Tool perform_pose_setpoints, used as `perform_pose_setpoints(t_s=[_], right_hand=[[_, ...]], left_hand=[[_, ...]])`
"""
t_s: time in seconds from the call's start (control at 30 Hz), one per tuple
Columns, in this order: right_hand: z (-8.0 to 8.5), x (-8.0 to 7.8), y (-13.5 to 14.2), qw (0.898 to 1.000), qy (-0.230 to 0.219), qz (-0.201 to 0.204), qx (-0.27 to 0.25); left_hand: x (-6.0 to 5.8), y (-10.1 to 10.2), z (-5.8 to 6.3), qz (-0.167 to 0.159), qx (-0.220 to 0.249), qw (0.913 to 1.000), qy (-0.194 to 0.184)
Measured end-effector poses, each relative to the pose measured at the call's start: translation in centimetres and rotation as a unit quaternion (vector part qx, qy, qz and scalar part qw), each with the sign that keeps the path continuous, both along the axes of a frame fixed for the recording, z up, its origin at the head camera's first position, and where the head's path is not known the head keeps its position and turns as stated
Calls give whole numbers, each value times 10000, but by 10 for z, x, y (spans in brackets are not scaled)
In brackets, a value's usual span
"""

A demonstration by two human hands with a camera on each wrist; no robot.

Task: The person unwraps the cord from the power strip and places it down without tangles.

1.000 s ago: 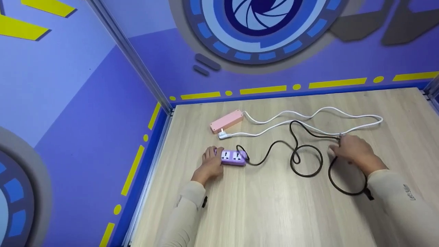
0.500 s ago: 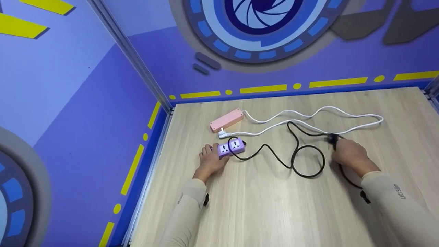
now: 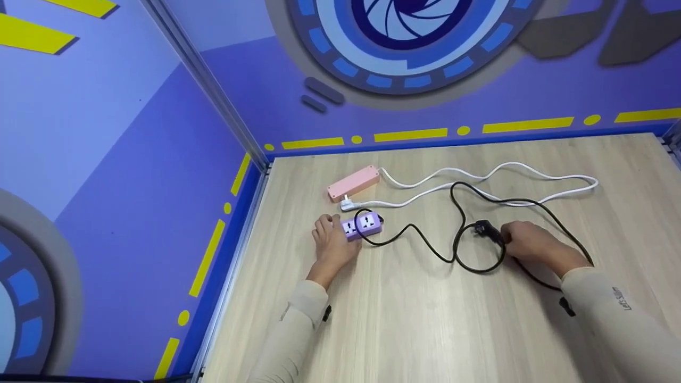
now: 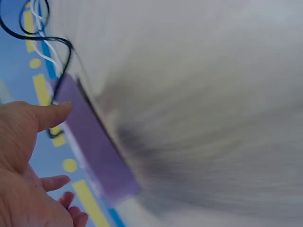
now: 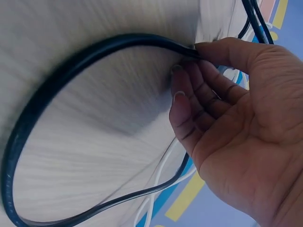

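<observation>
In the head view, a purple power strip (image 3: 371, 222) lies on the table with its white sockets facing up. My left hand (image 3: 333, 240) grips its left end; the left wrist view has the thumb (image 4: 54, 113) against one long side and the other fingers beyond it. A loop of the strip's black cord (image 3: 425, 243) crosses over the sockets. Farther right, my right hand (image 3: 524, 242) pinches this cord just behind its black plug (image 3: 485, 230), whose prongs point left. Thumb and fingertips meet on the black cord (image 5: 71, 71) in the right wrist view.
Behind the purple strip lies a pink power strip (image 3: 354, 182). Its white cord (image 3: 441, 171) runs out to the right and back to a white plug (image 3: 347, 203) beside it. Black cord overlaps white at the right. Printed panels (image 3: 239, 101) border the table's left and back.
My right hand has come left with the black plug, over the coiled loop, drawing the cord into a curve at right. My left hand has tilted the purple strip and shifted it slightly back.
</observation>
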State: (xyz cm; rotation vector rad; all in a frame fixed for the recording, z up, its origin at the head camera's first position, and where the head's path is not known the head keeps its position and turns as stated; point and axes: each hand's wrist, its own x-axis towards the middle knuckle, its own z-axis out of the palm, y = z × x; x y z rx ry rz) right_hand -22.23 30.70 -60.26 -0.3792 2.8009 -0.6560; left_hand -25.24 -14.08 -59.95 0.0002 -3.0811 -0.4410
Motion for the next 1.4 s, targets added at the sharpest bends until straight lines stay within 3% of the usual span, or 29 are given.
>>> perform_pose_setpoints(t_s=[0.17, 0.3, 0.4, 0.5, 0.6, 0.7, 0.77, 0.93, 1.13, 1.2, 1.3, 1.4], right_hand=[[0, 2, 1, 9996, 106, 131, -234], [-2, 3, 3, 9986, 224, 308, -355], [-3, 4, 5, 9977, 337, 414, -426], [-3, 4, 5, 9973, 332, 472, -464], [-3, 3, 2, 9970, 244, 512, -523], [-4, 2, -3, 9966, 175, 547, -588], [-5, 1, -7, 9960, 222, 601, -616], [-8, 0, -13, 9956, 436, 540, -635], [-8, 0, -11, 9957, 574, 270, -674], [-9, 1, -10, 9956, 589, 198, -708], [-10, 3, -11, 9954, 589, 68, -748], [-10, 4, -16, 9952, 470, -135, -842]], left_hand=[[7, 11, 5, -224, 98, 9997, 84], [13, 14, 3, -387, 821, 9958, -144], [17, 18, 1, -772, 1645, 9823, -466], [20, 26, -2, -1516, 2150, 9609, -861], [23, 41, -7, -2414, 2048, 9421, -1104], [24, 60, -12, -3023, 1391, 9380, -968], [23, 72, -15, -3190, 961, 9394, -812], [17, 98, -18, -3389, 200, 9395, -446], [18, 117, -25, -3669, -123, 9299, -205], [21, 125, -27, -3551, -174, 9341, -332], [24, 137, -29, -3164, -193, 9469, -541], [25, 147, -32, -2888, -152, 9561, -467]])
